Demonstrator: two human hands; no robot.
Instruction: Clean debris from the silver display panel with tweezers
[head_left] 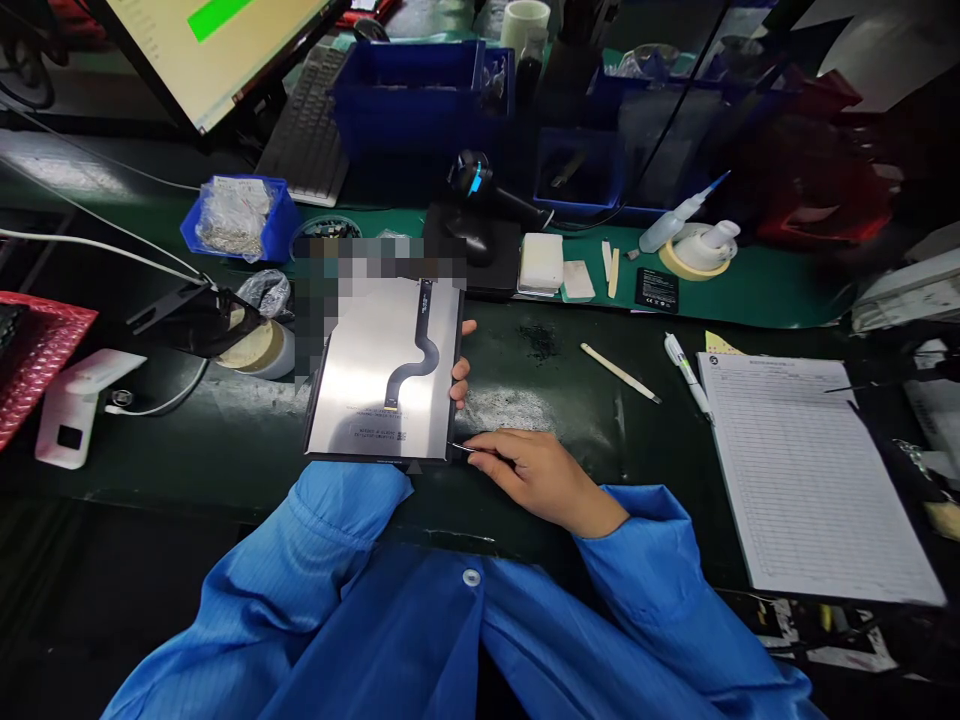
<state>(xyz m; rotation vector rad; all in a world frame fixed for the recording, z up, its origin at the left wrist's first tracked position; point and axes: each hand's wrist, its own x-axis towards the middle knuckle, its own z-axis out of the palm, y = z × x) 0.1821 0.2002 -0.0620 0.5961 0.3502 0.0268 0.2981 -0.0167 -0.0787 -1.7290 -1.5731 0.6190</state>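
Observation:
A tablet display panel (367, 350) is tilted up in front of me, its silvery back facing me and a dark flex cable (422, 345) curving down it. My left hand (460, 378) supports the panel from behind; only its fingertips show, curled round the right edge, and the rest is hidden. At the panel's lower right corner, my right hand (536, 475) pinches a slim metal tool (463, 448), its tip touching or very near the edge. Most of the tool is covered by my fingers, so its exact kind is unclear.
To the right lie a thin stick (620, 373), a white pen (688, 375) and a printed form (810, 470). Behind the panel are a barcode scanner (499, 190), white pads (541, 262) and blue bins (409, 95). A tape roll (259, 350) stands left.

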